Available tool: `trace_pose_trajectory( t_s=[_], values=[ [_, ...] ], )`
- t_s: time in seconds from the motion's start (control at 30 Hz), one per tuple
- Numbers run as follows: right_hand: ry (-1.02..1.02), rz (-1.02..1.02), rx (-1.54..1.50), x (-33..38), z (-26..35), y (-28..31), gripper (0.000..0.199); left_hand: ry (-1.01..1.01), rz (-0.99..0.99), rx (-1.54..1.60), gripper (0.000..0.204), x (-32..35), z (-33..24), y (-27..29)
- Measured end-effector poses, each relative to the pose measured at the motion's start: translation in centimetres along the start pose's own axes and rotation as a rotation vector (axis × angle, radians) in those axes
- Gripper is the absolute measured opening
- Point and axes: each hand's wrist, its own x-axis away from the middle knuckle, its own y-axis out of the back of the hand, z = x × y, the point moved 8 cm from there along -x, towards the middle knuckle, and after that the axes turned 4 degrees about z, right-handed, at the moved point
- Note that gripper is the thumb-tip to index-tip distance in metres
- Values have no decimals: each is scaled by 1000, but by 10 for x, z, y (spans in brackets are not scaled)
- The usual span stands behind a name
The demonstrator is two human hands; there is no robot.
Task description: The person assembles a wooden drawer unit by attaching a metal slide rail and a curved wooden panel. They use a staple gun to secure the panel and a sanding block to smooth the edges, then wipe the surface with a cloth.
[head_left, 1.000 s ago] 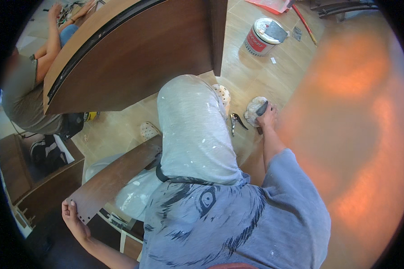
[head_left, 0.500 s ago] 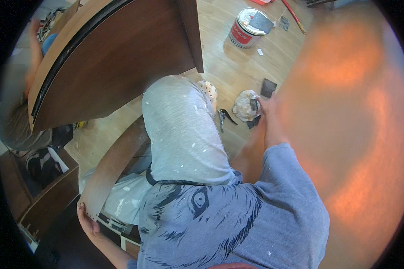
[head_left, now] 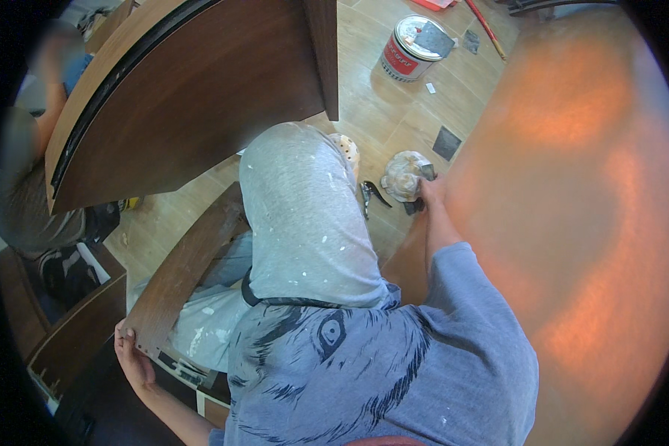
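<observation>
My left hand (head_left: 130, 349) grips the near end of a long brown wooden board (head_left: 186, 271), which slants up past my knee in grey paint-spattered trousers (head_left: 301, 208). My right hand (head_left: 427, 195) reaches down to the floor and is closed on a small dark scraper (head_left: 415, 209). It rests against a pale lump of filler on a round lid (head_left: 403, 176). A pair of dark pliers (head_left: 372, 198) lies just left of the lump. The scraper's blade is mostly hidden by my hand.
A big curved brown wooden panel (head_left: 193, 97) stands at the upper left. A red and white tin (head_left: 412, 46) sits on the wooden floor at the top. A dark square piece (head_left: 446, 143) lies near an orange surface (head_left: 572, 186). Another person (head_left: 26, 193) sits at the left.
The board in my left hand has swung to a steeper slant, with its near end lower. My right hand stays at the filler lump and has drawn slightly back toward me.
</observation>
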Motion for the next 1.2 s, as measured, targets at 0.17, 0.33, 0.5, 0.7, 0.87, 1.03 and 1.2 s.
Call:
trace_pose_trajectory(
  t_s=[0.17, 0.33, 0.5, 0.7, 0.87, 1.03, 1.2],
  values=[
    [-15, -196, 71, 12, 13, 37, 54, 5, -6, -8, 34, -2, 4, 2],
    [291, -391, 474, 32, 50, 27, 64, 10, -26, -6, 39, -4, 6, 0],
    [-98, 32, 251, 6, 13, -29, 48, 0, -150, 5, 44, 8, 6, 4],
    [213, 37, -136, 22, 21, -9, 28, 50, -220, -224, 40, 8, -15, 4],
    [94, 325, -1356, 65, 96, 45, 36, -292, -300, -420, 46, -21, -102, 1],
    [812, 426, -1367, 170, 315, 212, 65, -558, 14, -264, 67, -112, -184, -30],
    [1297, 265, -691, 327, 516, 305, 47, -400, 203, 224, 79, -194, -191, -78]
  ],
)
